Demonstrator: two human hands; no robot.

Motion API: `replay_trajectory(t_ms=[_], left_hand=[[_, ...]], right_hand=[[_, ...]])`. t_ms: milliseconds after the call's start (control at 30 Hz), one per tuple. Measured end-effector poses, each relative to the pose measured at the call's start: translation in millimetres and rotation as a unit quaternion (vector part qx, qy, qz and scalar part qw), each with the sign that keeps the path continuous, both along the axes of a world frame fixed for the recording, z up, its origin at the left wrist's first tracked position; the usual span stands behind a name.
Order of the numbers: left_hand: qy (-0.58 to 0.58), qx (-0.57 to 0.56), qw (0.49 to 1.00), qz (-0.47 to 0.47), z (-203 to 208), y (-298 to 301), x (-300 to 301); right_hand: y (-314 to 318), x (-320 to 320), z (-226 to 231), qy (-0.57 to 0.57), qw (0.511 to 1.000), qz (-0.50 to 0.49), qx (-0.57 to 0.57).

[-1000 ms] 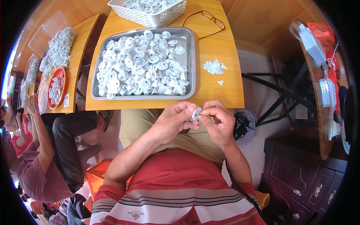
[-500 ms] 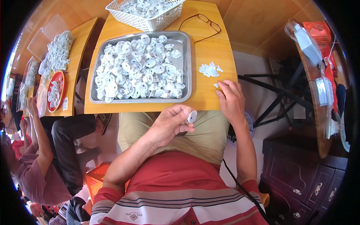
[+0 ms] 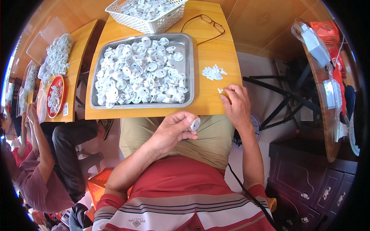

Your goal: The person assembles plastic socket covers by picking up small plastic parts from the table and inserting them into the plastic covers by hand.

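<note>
My left hand [image 3: 174,129] pinches a round white plastic cap [image 3: 195,124] between thumb and fingers, held above my lap just off the table's near edge. Over the table's right front corner is my right hand [image 3: 237,104], its fingers bent and its thumb apart from the index finger. One small white plastic piece [image 3: 220,91] lies at those fingertips; whether they touch it I cannot tell. Beyond it sits a little pile of similar small white pieces [image 3: 214,72]. To the left, a metal tray [image 3: 189,77] holds a heap of white round plastic parts [image 3: 140,73].
A white basket [image 3: 154,27] of more white parts stands behind the tray, with eyeglasses [image 3: 211,20] beside it. At left, another person [image 3: 40,161] sits by a second table [image 3: 81,50] bearing a red-rimmed dish [image 3: 63,96]. A dark cabinet [image 3: 308,177] stands at right.
The small white piece by my right fingertips has shifted slightly toward me, and the right hand has moved a little the same way. My left hand still holds the cap, turned slightly.
</note>
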State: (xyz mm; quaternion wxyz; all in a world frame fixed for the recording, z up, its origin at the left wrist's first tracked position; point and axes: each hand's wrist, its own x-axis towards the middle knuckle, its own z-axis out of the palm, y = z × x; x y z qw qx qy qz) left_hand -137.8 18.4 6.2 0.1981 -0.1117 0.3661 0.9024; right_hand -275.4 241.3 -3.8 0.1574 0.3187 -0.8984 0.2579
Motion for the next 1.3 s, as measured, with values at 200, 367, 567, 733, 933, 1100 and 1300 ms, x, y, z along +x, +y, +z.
replay_trajectory(t_ms=[200,367,567,733,933,1100,1300], left_hand=[[-0.004,-0.011,1.000,0.007,0.6,-0.3,2.4],[0.000,-0.006,1.000,-0.001,-1.1,0.9,2.9],[-0.001,-0.015,1.000,0.003,-0.5,1.2,3.9],[-0.002,-0.006,1.000,0.004,5.5,0.8,4.5],[0.007,-0.007,1.000,0.011,10.1,2.6,-2.0],[0.042,-0.032,0.998,0.029,35.3,-6.9,-18.7],[0.213,-0.408,0.869,0.179,107.3,-68.4,-109.4]], right_hand=[[7.6,14.2,-3.6,-0.026,0.999,-0.010,-0.017],[9.8,17.9,-3.3,-0.003,1.000,-0.008,-0.024],[17.9,20.5,-5.9,0.015,0.999,0.030,-0.001],[20.6,37.2,-0.2,0.010,0.997,0.078,0.000],[23.7,41.4,-24.2,0.114,0.989,0.085,-0.040],[23.1,43.1,-24.8,0.117,0.987,0.081,-0.079],[18.2,46.0,-18.5,0.066,0.982,0.082,-0.159]])
